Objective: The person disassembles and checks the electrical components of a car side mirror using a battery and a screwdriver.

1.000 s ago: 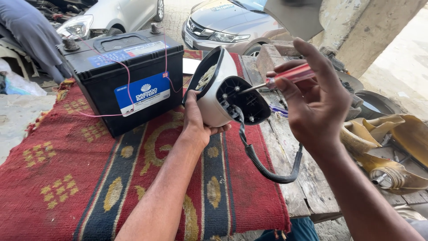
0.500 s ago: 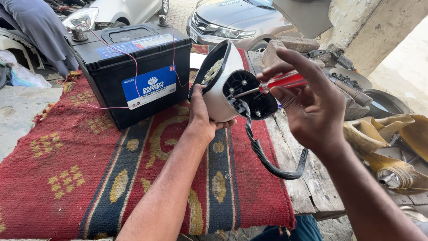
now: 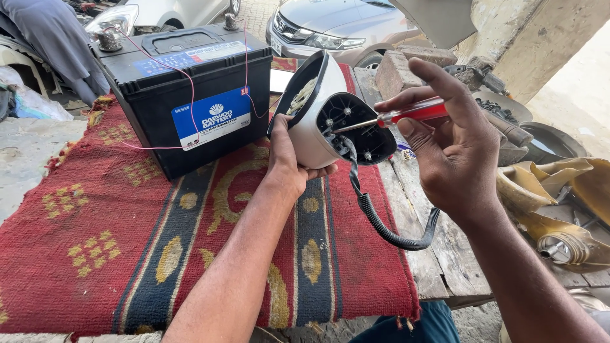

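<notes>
White car side-mirror housing is gripped in the left hand above the red rug's far edge. Right hand pinches a red-handled screwdriver, tip at a base screw; others look seated, cable dangling.

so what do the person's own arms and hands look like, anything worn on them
Both are bare. The left hand and its forearm show no sleeve, glove, watch or ring. The right hand is likewise ungloved, with no sleeve, band or ring in view. Nails look short and plain.
</notes>
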